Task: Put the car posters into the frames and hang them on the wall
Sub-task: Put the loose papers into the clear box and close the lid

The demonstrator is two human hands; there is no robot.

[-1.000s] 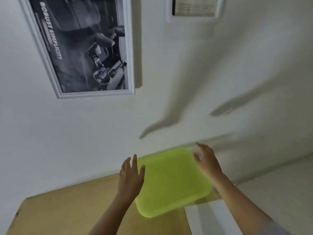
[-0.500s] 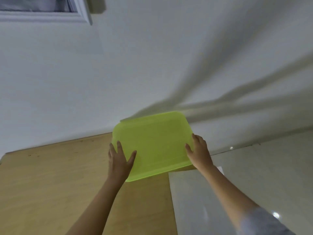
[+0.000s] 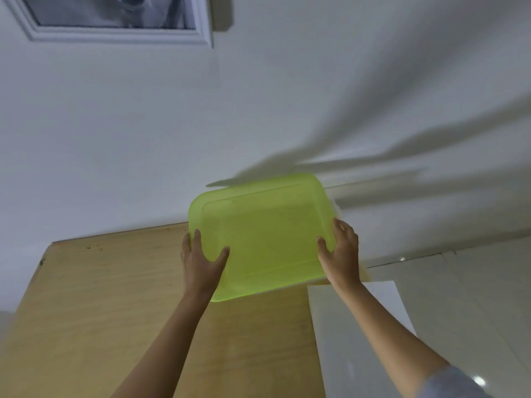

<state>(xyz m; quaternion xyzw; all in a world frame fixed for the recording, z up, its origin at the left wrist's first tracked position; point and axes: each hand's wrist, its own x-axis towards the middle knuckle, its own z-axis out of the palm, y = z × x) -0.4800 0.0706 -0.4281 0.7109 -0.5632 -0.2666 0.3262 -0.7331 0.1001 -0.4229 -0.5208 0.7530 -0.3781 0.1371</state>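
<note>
Left hand and right hand, open a second ago, now grip the bin by its sides; one frame already hangs.

Head view, close, facing wall over table.

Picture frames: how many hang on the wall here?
1. A white frame hangs top left on the wall, cut off by the picture's edge. Others may hang out of view.

I grip the green tray with my left hand and right hand over the counter. A framed poster hangs upper left.
</note>
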